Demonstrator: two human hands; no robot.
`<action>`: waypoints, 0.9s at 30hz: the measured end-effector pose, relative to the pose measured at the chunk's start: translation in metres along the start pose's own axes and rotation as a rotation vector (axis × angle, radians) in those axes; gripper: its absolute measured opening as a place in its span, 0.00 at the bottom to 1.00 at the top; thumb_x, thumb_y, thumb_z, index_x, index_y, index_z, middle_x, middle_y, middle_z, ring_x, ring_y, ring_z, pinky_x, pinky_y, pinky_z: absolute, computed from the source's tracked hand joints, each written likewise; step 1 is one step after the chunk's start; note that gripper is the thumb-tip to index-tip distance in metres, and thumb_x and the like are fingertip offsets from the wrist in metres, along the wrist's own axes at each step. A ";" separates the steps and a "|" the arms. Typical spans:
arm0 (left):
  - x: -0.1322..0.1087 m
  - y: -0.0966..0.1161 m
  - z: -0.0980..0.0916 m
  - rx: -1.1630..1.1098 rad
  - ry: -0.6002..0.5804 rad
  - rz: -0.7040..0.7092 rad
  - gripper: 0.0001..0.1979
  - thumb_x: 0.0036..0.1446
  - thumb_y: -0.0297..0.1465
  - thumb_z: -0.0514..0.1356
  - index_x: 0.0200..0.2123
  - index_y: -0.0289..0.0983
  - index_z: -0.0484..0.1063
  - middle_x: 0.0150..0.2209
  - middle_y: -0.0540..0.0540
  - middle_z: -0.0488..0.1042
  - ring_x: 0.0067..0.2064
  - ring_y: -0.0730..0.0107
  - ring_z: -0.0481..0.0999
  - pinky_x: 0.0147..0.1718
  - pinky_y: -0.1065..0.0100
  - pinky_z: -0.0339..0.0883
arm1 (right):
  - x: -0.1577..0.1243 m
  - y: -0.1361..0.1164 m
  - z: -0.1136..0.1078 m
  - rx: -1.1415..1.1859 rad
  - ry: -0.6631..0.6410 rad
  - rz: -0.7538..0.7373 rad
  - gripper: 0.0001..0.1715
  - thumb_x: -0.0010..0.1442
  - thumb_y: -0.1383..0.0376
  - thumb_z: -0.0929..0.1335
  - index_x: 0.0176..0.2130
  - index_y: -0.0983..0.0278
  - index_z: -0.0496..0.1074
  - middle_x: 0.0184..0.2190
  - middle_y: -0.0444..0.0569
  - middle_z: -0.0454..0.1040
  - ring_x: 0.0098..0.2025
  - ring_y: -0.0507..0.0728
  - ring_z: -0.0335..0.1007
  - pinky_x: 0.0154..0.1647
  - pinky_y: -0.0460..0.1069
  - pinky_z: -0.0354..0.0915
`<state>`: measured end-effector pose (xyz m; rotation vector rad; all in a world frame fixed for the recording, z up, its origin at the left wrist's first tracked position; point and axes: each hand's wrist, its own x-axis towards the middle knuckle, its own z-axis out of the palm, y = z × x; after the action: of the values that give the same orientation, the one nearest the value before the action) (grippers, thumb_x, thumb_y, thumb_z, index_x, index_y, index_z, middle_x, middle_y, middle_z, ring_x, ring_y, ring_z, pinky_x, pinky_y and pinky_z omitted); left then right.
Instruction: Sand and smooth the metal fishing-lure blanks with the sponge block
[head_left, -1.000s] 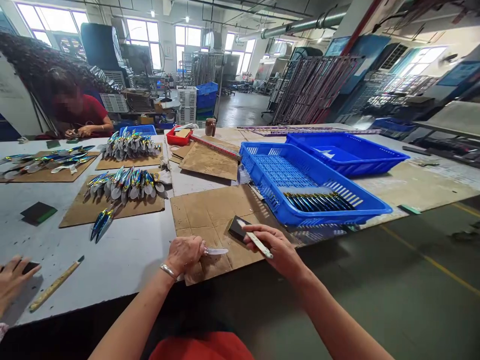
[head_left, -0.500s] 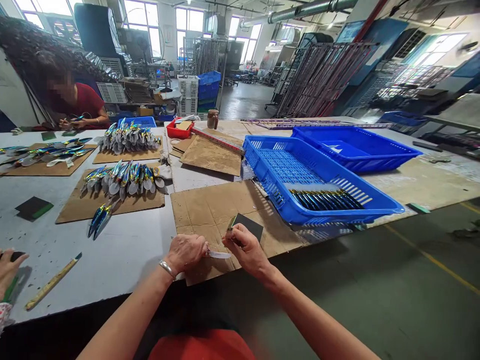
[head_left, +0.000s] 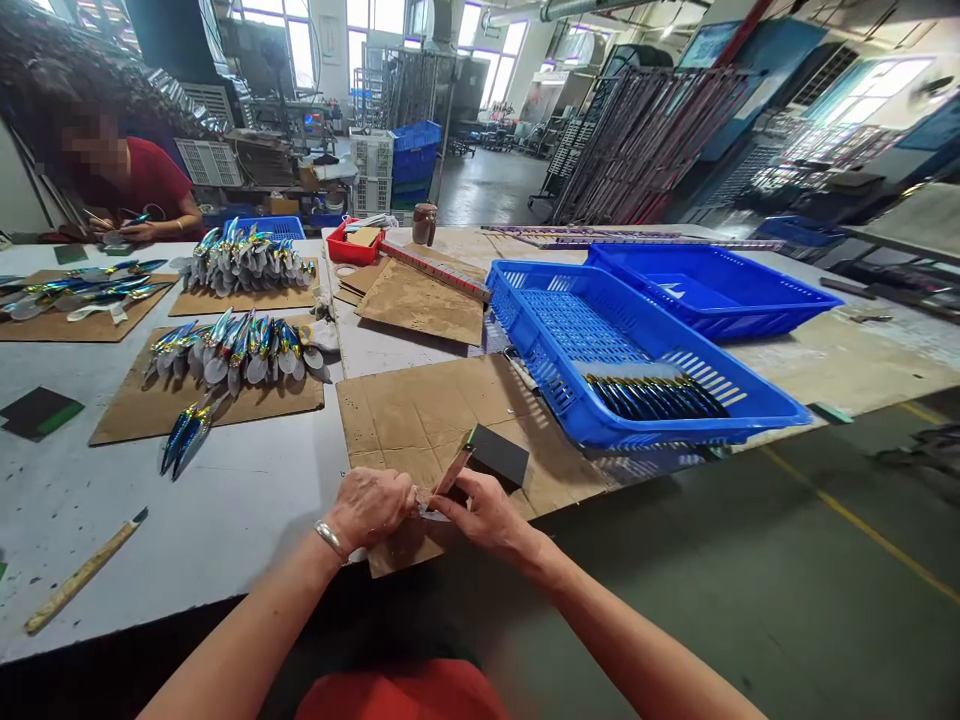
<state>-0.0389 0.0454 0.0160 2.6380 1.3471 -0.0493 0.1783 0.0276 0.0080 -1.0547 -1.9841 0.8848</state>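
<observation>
Translucent piece (head_left: 438,516): being held over the cardboard's (head_left: 405,412) near edge
Left hand (head_left: 375,505): clenching around its end
Right hand (head_left: 484,512): pinching a slim tool (head_left: 454,469) close to it
Blue basket (head_left: 675,432): holding dark, shiny pieces (head_left: 651,396) along its near edge
Blue tub (head_left: 761,318): holding something white (head_left: 673,290)

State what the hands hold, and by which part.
Left hand: a small piece with a pale tab, gripped by its other end, which the hand hides. Right hand: a slim tool, pinched near its lower visible end.
</observation>
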 end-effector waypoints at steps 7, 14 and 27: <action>0.000 0.001 0.002 -0.010 0.031 -0.007 0.23 0.71 0.39 0.42 0.37 0.36 0.74 0.34 0.39 0.79 0.34 0.58 0.80 0.30 0.65 0.66 | 0.002 0.002 0.001 -0.074 -0.177 0.014 0.09 0.70 0.66 0.65 0.37 0.64 0.73 0.34 0.49 0.75 0.35 0.57 0.70 0.37 0.49 0.63; -0.001 0.000 0.005 -0.014 0.045 -0.002 0.23 0.71 0.38 0.43 0.37 0.36 0.75 0.34 0.38 0.79 0.35 0.59 0.80 0.31 0.65 0.66 | 0.008 -0.003 0.002 -0.168 -0.250 0.040 0.08 0.69 0.68 0.66 0.35 0.63 0.69 0.33 0.47 0.75 0.34 0.56 0.69 0.35 0.48 0.61; -0.001 0.001 0.000 -0.042 0.037 -0.001 0.19 0.69 0.37 0.48 0.36 0.35 0.75 0.34 0.38 0.79 0.35 0.60 0.80 0.31 0.66 0.67 | 0.013 -0.002 0.003 -0.364 -0.310 -0.017 0.12 0.70 0.68 0.66 0.33 0.62 0.62 0.31 0.47 0.71 0.31 0.55 0.65 0.32 0.48 0.57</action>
<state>-0.0386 0.0436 0.0160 2.6158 1.3454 0.0281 0.1695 0.0370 0.0116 -1.1494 -2.4784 0.7269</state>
